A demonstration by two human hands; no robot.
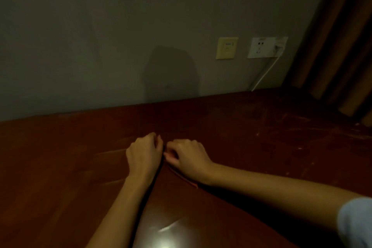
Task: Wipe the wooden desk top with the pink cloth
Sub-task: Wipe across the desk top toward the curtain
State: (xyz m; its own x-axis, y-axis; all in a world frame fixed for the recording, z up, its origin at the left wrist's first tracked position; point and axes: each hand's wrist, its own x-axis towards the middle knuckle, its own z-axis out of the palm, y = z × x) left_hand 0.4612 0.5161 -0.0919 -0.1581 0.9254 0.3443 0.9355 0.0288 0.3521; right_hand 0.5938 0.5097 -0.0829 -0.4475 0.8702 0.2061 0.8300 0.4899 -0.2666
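The dark red-brown wooden desk top (251, 137) fills the lower half of the view. My left hand (144, 152) and my right hand (189, 157) lie side by side at its middle, knuckles up, fingers curled and almost touching. Of the pink cloth (186, 179) only a thin pinkish edge shows, running from below my right thumb to under my right wrist. In the dim light the rest of it blends with the wood. Both hands seem to pinch the cloth where they meet.
A grey wall (100, 46) runs along the desk's far edge. On it sit a yellow plate (227, 48) and a white socket (265, 47) with a plugged white cable (263, 75) dropping behind the desk. Brown curtains (338, 46) hang at right. Light glares on the near wood (167, 235).
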